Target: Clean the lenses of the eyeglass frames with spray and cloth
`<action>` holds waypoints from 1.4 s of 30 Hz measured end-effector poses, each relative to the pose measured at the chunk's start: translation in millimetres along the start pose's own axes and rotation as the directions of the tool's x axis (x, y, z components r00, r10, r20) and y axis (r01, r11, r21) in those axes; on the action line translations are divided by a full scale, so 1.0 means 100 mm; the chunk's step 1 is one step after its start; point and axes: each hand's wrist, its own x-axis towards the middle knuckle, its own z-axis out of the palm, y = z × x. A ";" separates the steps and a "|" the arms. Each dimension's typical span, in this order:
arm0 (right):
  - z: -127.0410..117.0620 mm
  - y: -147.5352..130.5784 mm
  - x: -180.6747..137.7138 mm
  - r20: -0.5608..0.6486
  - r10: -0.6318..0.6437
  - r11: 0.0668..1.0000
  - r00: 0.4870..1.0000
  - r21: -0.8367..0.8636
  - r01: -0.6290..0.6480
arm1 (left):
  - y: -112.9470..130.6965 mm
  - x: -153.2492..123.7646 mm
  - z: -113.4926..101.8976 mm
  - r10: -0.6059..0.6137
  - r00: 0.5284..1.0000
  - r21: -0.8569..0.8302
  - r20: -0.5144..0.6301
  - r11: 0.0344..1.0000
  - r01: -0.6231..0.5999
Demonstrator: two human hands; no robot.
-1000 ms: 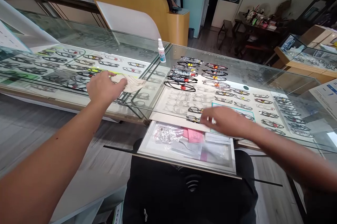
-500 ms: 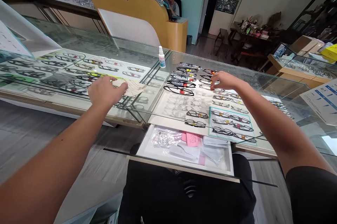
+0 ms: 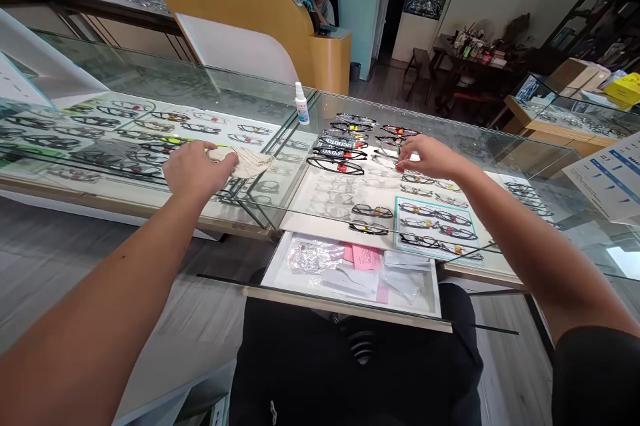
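My left hand [image 3: 193,171] is closed on a beige cleaning cloth [image 3: 253,162], which lies over the glass counter on the left. Across the counter, my right hand [image 3: 425,157] has its thumb and fingers pinched together at a pair of thin-rimmed eyeglasses [image 3: 384,155]. The fingers partly cover that pair. Just left of it, a column of dark-framed eyeglasses [image 3: 336,166] rests on the glass top, several with red or yellow tags. A white spray bottle [image 3: 301,105] stands upright behind them.
An open drawer [image 3: 270,283] with papers and plastic bags sits before my lap. Eyeglasses lie on a teal-edged tray [image 3: 397,226] nearby. More eyeglasses fill the left display case [image 3: 205,116]. A person [image 3: 320,3] sits behind the yellow cashier desk [image 3: 250,13].
The view has shifted slightly. My right hand has moved a little toward me and to the right over the counter. My left hand stays on the cloth.
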 end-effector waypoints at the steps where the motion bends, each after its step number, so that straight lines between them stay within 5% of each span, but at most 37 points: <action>1: -0.04 -0.15 -0.16 0.021 -0.072 0.991 0.997 0.114 0.069 | 0.00 0.00 0.00 0.004 1.000 -0.004 -0.001 1.000 -0.004; 4: -0.08 -0.65 -0.70 0.185 -0.165 0.912 0.969 0.403 0.078 | -0.02 0.01 0.02 0.007 1.000 -0.014 0.001 1.000 -0.007; 8: 0.06 -1.03 -1.25 0.405 -0.080 0.881 0.911 0.456 -0.125 | -0.01 0.01 0.03 0.000 1.000 -0.014 0.001 1.000 0.000; 18: 0.84 -0.80 -1.47 0.573 0.083 0.840 0.816 0.400 -0.367 | 0.01 -0.01 0.05 -0.001 1.000 -0.007 -0.017 1.000 0.001; 21: 1.27 -0.66 -1.37 0.485 0.117 0.892 0.867 0.332 -0.307 | 0.01 -0.02 0.03 0.003 1.000 -0.011 -0.010 1.000 -0.003; 24: 1.69 -0.52 -1.12 0.165 0.158 0.977 0.974 0.117 -0.178 | 0.02 -0.02 0.02 0.000 1.000 -0.017 -0.007 1.000 0.000; 30: 2.24 -0.48 -0.28 -0.088 0.129 0.992 0.988 0.012 -0.129 | 0.02 -0.02 0.01 -0.015 1.000 -0.025 -0.007 1.000 0.014; 37: 2.34 -0.06 0.50 -0.227 0.139 0.987 0.964 -0.041 -0.153 | 0.03 -0.02 -0.03 -0.032 0.999 -0.036 0.020 0.999 0.033; 42: 2.21 0.54 0.62 -0.168 0.165 0.980 0.972 -0.079 -0.180 | 0.01 -0.01 0.00 -0.035 0.999 -0.024 0.002 0.999 0.035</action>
